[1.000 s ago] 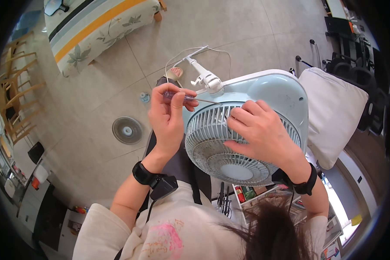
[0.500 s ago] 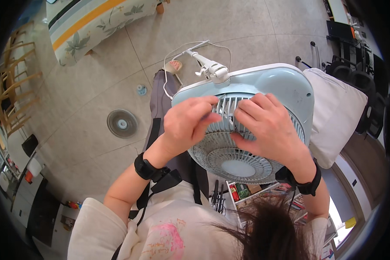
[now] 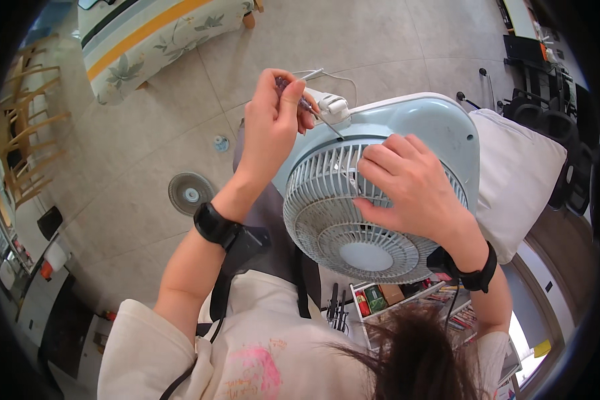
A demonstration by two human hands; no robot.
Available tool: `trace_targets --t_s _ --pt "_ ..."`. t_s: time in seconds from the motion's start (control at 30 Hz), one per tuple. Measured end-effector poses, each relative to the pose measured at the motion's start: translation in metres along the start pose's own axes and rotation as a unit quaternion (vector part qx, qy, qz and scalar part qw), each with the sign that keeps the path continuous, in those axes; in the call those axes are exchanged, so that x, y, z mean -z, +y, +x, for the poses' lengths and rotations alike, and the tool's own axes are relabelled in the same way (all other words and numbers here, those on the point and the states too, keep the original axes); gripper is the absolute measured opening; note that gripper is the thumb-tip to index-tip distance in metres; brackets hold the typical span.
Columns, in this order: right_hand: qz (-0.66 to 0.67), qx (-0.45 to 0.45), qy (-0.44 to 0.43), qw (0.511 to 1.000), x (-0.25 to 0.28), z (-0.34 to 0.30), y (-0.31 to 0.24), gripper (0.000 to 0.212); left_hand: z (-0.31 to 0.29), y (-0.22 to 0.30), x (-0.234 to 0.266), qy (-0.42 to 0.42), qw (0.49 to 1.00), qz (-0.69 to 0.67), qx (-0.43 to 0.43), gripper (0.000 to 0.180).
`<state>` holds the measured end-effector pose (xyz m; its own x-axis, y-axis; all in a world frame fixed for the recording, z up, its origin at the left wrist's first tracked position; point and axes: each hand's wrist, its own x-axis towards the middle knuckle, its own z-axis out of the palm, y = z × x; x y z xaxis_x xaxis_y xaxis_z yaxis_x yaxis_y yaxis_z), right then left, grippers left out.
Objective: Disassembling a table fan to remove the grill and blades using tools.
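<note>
Up near the fan's top edge, my left hand (image 3: 273, 117) is closed around a screwdriver (image 3: 305, 105) with a dark purplish handle. Its thin shaft slants down to the right, the tip at the seam between the pale blue housing (image 3: 427, 123) and the round grille (image 3: 313, 213). I cannot tell whether the tip sits in the seam. My right hand (image 3: 410, 187) curls over the grille's upper right, fingers and thumb gripping the slats. The fan lies tilted before me, grille facing my body. A white jointed fitting (image 3: 331, 107) stands at the housing's top edge.
A round grey slatted disc (image 3: 191, 193) and a small pale blue object (image 3: 221, 143) lie on the tiled floor to the left. A white cushion (image 3: 520, 173) lies right of the fan. Below it stands a shelf (image 3: 380, 300). A cloth-covered piece (image 3: 160, 50) stands far left.
My left hand has risen from the grille to the upper left, and the screwdriver now shows in it, pointing at the housing seam. My right hand stays on the grille.
</note>
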<state>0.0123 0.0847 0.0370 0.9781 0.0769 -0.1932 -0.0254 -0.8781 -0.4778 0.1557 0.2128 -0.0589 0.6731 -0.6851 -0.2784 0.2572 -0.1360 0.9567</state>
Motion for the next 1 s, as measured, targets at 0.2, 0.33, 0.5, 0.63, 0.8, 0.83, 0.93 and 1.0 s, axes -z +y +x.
trace_targets --t_s 0.2,0.33,0.5,0.63,0.8,0.83,0.93,1.0 --pt "0.016 0.014 0.019 1.0 0.002 -0.002 0.009 0.025 0.018 -0.004 -0.002 -0.03 0.993 -0.075 0.086 0.019" --pt "0.035 0.019 0.021 0.999 0.001 -0.004 0.01 0.025 0.028 -0.019 0.0 -0.04 0.982 -0.095 0.159 0.02" --pt "0.028 0.01 0.015 0.999 0.003 -0.003 0.011 0.025 0.023 -0.007 -0.006 -0.026 0.978 -0.103 0.18 0.019" --pt "0.026 0.002 0.013 1.0 0.001 -0.004 0.012 0.025 0.003 0.02 -0.026 -0.019 0.999 0.044 0.024 0.015" --pt "0.014 0.003 0.018 1.0 0.0 -0.002 0.008 0.024 -0.007 0.021 -0.024 -0.029 0.992 0.105 -0.07 0.01" --pt "0.015 0.001 0.017 1.0 -0.001 -0.002 0.008 0.024 -0.011 0.017 -0.024 -0.031 0.992 0.103 -0.069 0.01" --pt "0.005 -0.002 0.0 1.0 0.0 -0.002 0.007 0.023 -0.015 0.01 -0.023 -0.009 0.988 0.104 -0.115 0.014" --pt "0.009 -0.001 0.009 1.0 0.0 -0.003 0.004 0.023 -0.002 0.007 -0.017 0.005 0.999 -0.008 0.041 0.018"
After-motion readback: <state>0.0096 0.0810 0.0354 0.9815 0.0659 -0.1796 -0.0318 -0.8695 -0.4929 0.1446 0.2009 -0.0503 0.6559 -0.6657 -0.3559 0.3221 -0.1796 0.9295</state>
